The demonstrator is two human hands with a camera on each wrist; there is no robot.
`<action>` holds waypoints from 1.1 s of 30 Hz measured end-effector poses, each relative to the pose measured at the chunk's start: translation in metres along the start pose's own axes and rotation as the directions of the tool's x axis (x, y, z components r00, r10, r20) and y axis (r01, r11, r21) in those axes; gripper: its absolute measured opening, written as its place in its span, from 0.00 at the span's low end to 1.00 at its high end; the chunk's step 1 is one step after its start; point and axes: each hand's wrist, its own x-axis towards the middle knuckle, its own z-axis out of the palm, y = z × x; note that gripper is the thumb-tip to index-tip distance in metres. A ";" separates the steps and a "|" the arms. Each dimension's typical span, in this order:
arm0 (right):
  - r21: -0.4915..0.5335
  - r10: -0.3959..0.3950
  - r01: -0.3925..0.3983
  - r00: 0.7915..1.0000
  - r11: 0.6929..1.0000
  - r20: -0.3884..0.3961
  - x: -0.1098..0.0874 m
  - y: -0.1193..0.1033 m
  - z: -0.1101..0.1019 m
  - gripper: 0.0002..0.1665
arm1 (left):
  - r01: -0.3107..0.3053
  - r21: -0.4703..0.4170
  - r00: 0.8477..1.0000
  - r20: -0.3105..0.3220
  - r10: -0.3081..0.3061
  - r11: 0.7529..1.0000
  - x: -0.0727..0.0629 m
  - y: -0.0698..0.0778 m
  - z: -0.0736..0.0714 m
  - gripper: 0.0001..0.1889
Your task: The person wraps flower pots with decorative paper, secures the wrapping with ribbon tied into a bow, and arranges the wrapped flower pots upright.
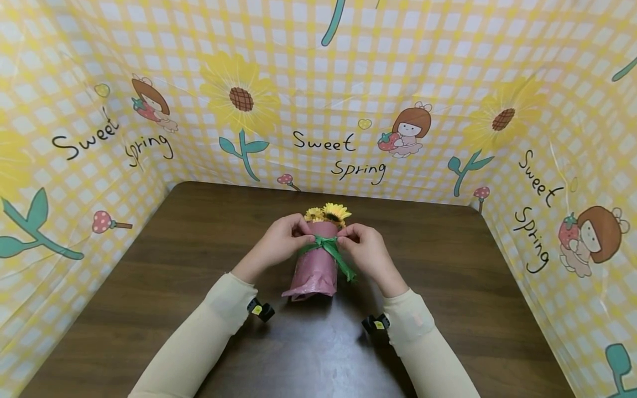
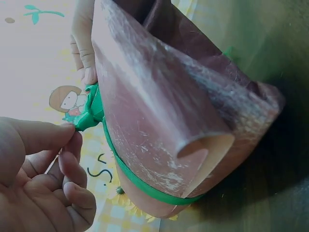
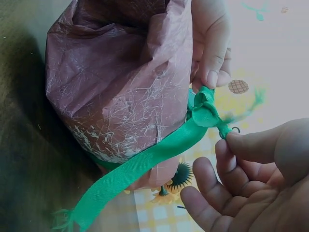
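A bouquet wrapped in creased mauve paper (image 1: 314,272) lies on the table, its yellow flowers (image 1: 336,212) at the far end. Round the wrap runs a green ribbon (image 3: 140,157), knotted at the front, with one frayed tail hanging down the right side. My left hand (image 1: 286,237) pinches the ribbon left of the knot between thumb and forefinger. On the other side, my right hand (image 1: 365,249) pinches a ribbon piece by thumb and index finger. In the right wrist view, the flowers are mostly hidden behind the paper.
The brown wooden table (image 1: 199,265) extends on both sides of the bouquet. A yellow checked cloth (image 1: 308,99) with sunflower prints and lettering walls the table at the back and sides. Small black cameras are strapped to both wrists.
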 end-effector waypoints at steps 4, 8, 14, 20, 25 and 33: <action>-0.001 -0.001 0.001 1.000 1.000 0.004 0.000 0.000 0.000 0.03 | 0.001 -0.015 1.000 0.002 -0.001 1.000 -0.002 0.000 -0.001 0.06; -0.002 0.005 -0.005 1.000 1.000 0.009 0.001 0.001 0.001 0.04 | 0.011 0.014 1.000 0.006 -0.011 1.000 -0.003 -0.001 -0.001 0.04; -0.013 0.002 -0.001 1.000 1.000 0.015 0.000 0.001 0.000 0.04 | 0.033 0.016 0.999 0.004 -0.033 0.999 -0.004 -0.003 -0.002 0.02; -0.015 -0.008 0.008 1.000 1.000 0.011 0.001 0.002 -0.002 0.04 | 0.029 0.014 1.000 0.010 -0.029 0.999 -0.003 -0.005 -0.005 0.03; -0.008 0.006 -0.006 1.000 1.000 0.026 0.001 0.002 -0.002 0.04 | 0.049 0.028 0.999 0.003 -0.050 0.998 -0.003 -0.006 -0.007 0.04; -0.012 0.003 -0.002 0.999 1.000 0.039 0.001 0.003 -0.003 0.04 | 0.072 0.033 0.997 -0.016 -0.072 0.997 -0.004 -0.005 -0.010 0.06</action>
